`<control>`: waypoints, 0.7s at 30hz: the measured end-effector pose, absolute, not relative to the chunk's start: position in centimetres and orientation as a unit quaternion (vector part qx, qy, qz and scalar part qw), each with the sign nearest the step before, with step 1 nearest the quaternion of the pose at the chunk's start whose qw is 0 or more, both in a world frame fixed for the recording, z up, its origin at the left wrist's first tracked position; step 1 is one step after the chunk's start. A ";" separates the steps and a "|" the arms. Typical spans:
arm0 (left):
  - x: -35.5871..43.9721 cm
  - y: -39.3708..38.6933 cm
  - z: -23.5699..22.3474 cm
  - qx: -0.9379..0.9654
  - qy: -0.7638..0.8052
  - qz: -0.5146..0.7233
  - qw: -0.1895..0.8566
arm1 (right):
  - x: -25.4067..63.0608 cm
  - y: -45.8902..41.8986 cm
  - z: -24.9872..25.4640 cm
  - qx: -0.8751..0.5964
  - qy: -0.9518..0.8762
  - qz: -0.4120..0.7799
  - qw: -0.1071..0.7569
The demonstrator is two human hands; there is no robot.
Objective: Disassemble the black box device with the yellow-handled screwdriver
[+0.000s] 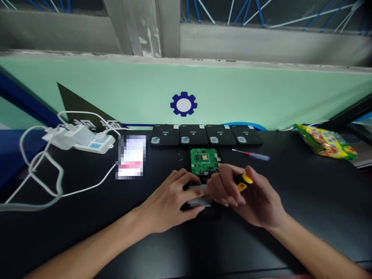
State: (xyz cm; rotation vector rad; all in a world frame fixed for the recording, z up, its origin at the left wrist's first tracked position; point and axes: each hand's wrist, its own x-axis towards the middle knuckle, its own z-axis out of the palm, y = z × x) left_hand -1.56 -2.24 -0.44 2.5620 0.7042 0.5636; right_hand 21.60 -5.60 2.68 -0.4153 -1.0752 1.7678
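Observation:
My right hand (241, 193) is closed round a screwdriver with a yellow and black handle (244, 182); its shaft and tip are hidden by my fingers. With thumb and fingers, my left hand (174, 195) grips a small black housing part that has a grey metal plate (200, 199) in it. My right fingers are over the plate's right side. Just behind lies an opened black case with a green circuit board (205, 159) in it. A few tiny screws (179, 158) are scattered left of the board.
Several black boxes (165, 135) stand in a row along the wall. A second screwdriver (252, 155) with a clear handle lies to the right, near a yellow-green snack bag (327, 142). On the left are a lit phone (132, 157), a white power strip (97, 143) and looped white cables (59, 182).

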 end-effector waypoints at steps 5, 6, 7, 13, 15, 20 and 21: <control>-1.6 -2.3 -0.5 0.922 0.250 0.205 0.213 | 21.6 -5.5 2.7 -0.168 -0.443 0.737 0.482; -1.6 -2.3 -0.5 0.922 0.249 0.206 0.212 | 21.6 -5.6 2.7 -0.169 -0.437 0.742 0.480; -1.6 -2.3 -0.5 0.922 0.249 0.205 0.212 | 21.6 -5.6 2.7 -0.168 -0.430 0.747 0.479; -1.6 -2.2 -0.6 0.925 0.248 0.203 0.204 | 21.6 -5.7 2.7 -0.162 -0.403 0.763 0.478; -1.7 -2.2 -0.6 0.926 0.248 0.200 0.202 | 21.5 -5.6 2.5 -0.163 -0.409 0.756 0.484; -1.7 -2.3 -0.7 0.923 0.254 0.202 0.207 | 21.5 -5.4 2.3 -0.166 -0.424 0.742 0.492; -1.7 -2.3 -0.7 0.923 0.252 0.202 0.208 | 21.5 -5.4 2.3 -0.166 -0.418 0.745 0.492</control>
